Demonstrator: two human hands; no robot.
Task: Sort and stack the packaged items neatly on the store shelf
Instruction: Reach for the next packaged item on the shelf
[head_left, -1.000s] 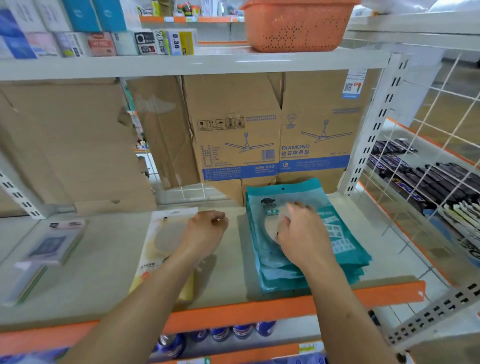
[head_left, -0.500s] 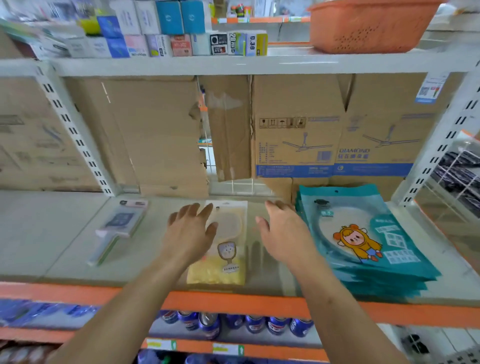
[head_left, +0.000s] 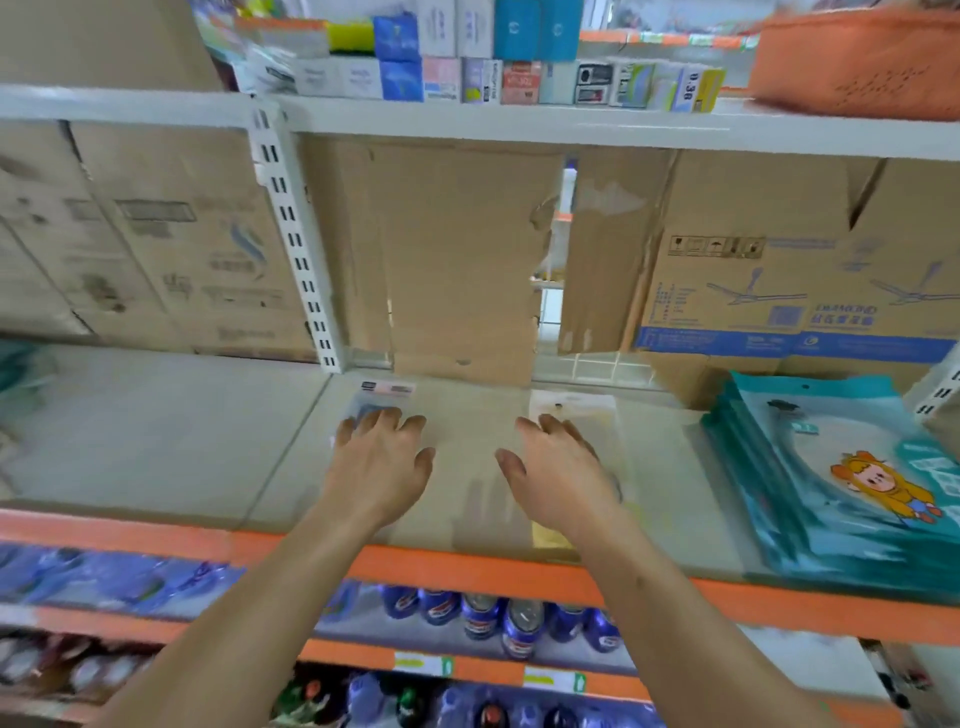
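Glossy plastic packets (head_left: 852, 478), matt cardboard boxes (head_left: 447, 249), painted metal shelf (head_left: 156, 447).

Shelf (head_left: 156, 452): grey board, orange front edge.
Left hand (head_left: 382, 462): fingers spread, was over the near end of a clear packet (head_left: 387, 395) at mid-shelf.
Right hand (head_left: 558, 473): fingers spread, was over a pale yellow packet (head_left: 576, 410) just to the right; contact unclear through blur.
Teal packets (head_left: 831, 483): stacked at the right end.
Cardboard boxes (head_left: 457, 249): stood along the far side.
Blue cans (head_left: 493, 618): stood on the level below.
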